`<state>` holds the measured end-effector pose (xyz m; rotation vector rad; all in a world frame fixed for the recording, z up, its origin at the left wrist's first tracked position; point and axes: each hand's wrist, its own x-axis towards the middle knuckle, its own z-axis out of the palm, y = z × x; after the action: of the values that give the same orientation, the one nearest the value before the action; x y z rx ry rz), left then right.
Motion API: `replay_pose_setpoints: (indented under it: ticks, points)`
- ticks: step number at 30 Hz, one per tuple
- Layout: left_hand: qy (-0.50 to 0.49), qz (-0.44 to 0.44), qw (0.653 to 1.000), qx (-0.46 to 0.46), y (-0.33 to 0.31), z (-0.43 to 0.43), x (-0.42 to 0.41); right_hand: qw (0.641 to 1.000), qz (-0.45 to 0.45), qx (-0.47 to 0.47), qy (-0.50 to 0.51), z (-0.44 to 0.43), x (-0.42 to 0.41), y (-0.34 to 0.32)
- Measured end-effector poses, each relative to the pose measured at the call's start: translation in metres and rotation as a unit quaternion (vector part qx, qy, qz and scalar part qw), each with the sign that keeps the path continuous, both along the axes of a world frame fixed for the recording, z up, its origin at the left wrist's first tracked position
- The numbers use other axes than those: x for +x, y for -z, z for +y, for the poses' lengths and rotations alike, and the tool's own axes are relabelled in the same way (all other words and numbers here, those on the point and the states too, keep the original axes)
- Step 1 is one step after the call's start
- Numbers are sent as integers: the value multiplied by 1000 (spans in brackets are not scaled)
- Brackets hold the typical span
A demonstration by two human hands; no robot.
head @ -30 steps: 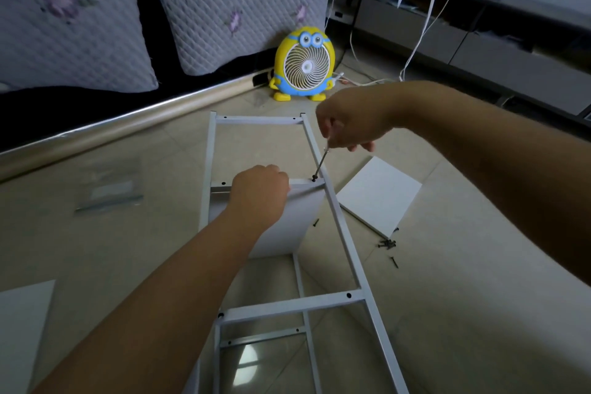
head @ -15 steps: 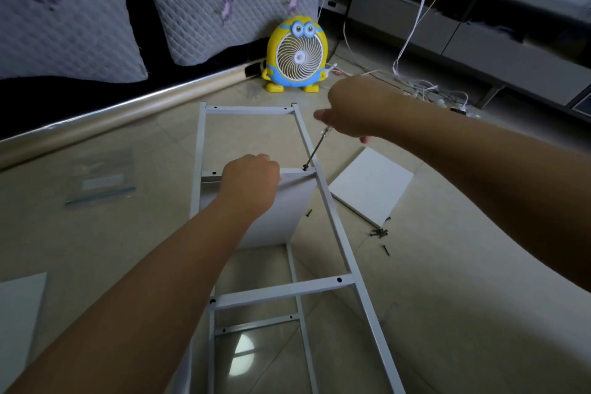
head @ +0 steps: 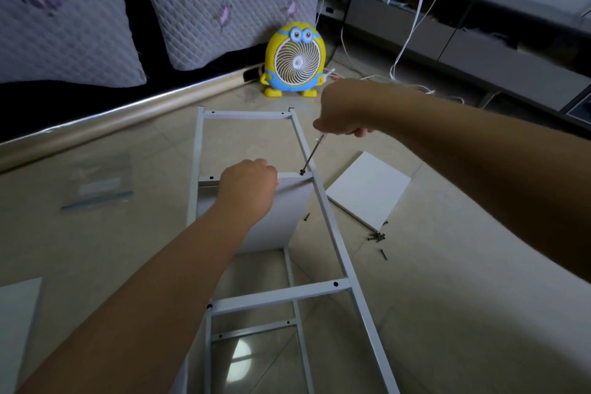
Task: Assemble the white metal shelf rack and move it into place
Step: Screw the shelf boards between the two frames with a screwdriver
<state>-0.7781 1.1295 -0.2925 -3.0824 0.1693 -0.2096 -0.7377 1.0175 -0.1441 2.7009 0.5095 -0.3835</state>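
Observation:
The white metal rack frame (head: 332, 230) lies on the tiled floor, running away from me like a ladder. A white shelf panel (head: 281, 214) sits under its middle crossbar. My left hand (head: 248, 187) grips the top edge of that panel and the crossbar. My right hand (head: 343, 113) holds a screwdriver (head: 311, 153), whose tip meets a dark screw (head: 302, 172) at the right end of the crossbar, beside the right rail.
A second white panel (head: 367, 190) lies right of the frame, with loose black screws (head: 377, 237) at its near corner. Another panel (head: 16, 323) is at the left edge, a plastic bag (head: 96, 189) further left. A yellow fan (head: 295, 61), cables and sofa cushions stand beyond.
The screwdriver stays on the same screw while my right hand shifts slightly around its handle. My left hand keeps its hold. My head has moved a little, shifting the view.

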Motion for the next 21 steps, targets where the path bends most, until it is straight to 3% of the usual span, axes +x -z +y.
replay_pose_setpoints:
  ticks: [9, 16, 21]
  points:
    - [8, -18, 1000, -12, 1, 0, -3, 991, 71, 99, -48, -5, 1, 7]
    - [3, -12, 1000, -2, 2, 0, -2, 990, 10, 84, -117, -12, 4, 6]
    - [3, -12, 1000, -15, 3, 2, 0, 998, 11, 62, 3, -17, 4, 4]
